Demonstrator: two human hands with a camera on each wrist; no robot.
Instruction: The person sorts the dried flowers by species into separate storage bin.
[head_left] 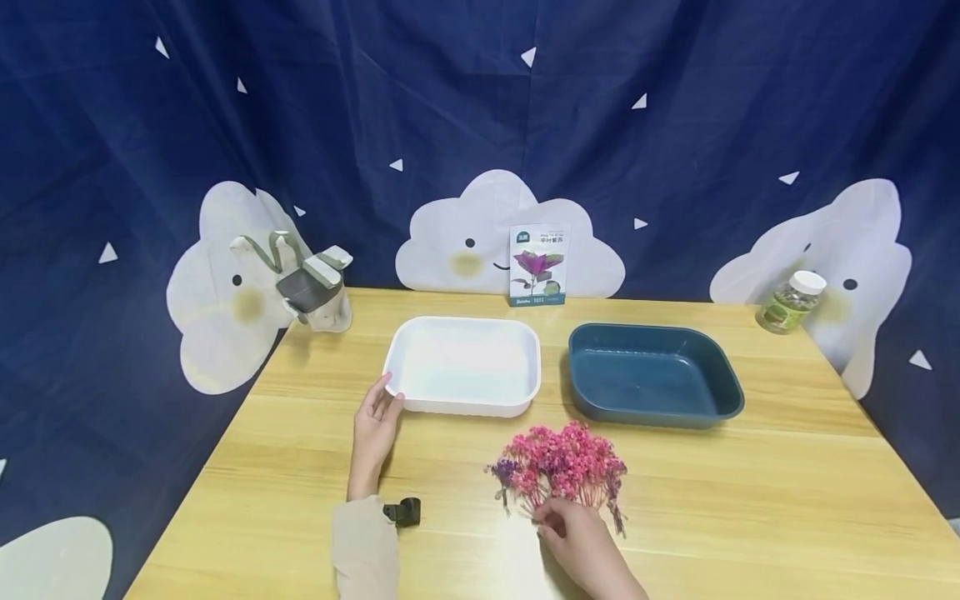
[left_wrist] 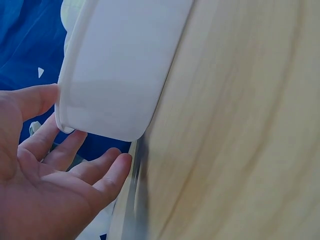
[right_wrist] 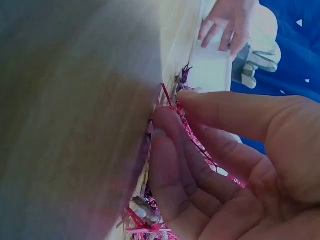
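A white plastic tray (head_left: 465, 408) sits on the table, left of centre. My left hand (head_left: 375, 429) holds its near left corner, thumb and forefinger at the rim (left_wrist: 62, 107) and the other fingers loosely bent. A bunch of small pink dried flowers (head_left: 562, 458) with some purple ones lies nearer, on the right. My right hand (head_left: 581, 542) pinches thin red stems (right_wrist: 167, 95) at the near end of the bunch, between thumb and fingertips. More stems tied with a red strand (right_wrist: 142, 225) show beneath that hand. Its pinch is partly hidden in the head view.
A dark blue tray (head_left: 652, 412) stands right of the white one. Farther back are a seed packet (head_left: 538, 267) leaning on the curtain, a lidded jar (head_left: 791, 304) at the far right, and a grey and white item with green straps (head_left: 315, 287) at the far left.
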